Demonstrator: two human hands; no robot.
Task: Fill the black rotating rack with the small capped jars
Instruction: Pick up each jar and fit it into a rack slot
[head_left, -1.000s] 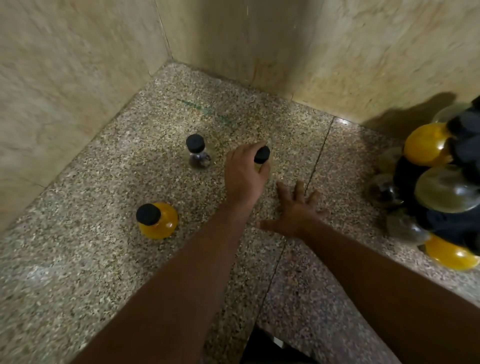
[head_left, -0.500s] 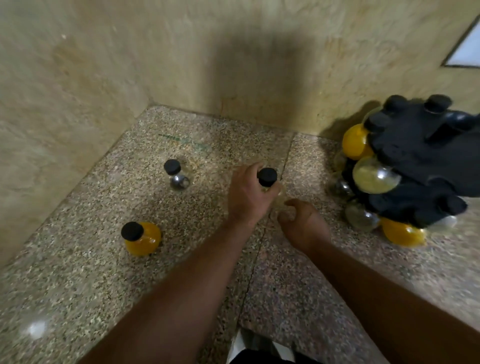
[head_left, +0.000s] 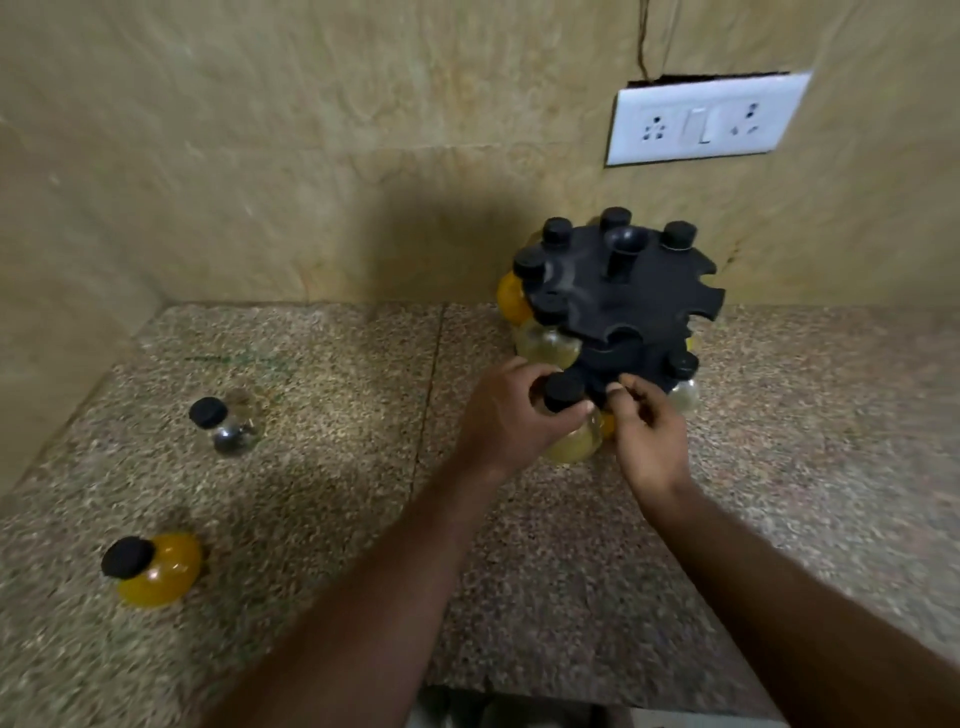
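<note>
Though apart, both at the black rack (head_left: 641, 293) — left hand (head_left: 509, 415) clamped round a pale jar (head_left: 570, 442), right hand (head_left: 652, 434) — grip unclear.

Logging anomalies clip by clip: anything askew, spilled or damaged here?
Only the white socket plate on the wall: a dark gap shows along its top edge, so it seems to sit low on its cutout. No spill shows.

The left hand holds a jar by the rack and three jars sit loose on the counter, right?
No, two sit loose on the counter: a clear jar and an orange jar, per the head view. The left hand holds a pale jar by the rack.
</note>
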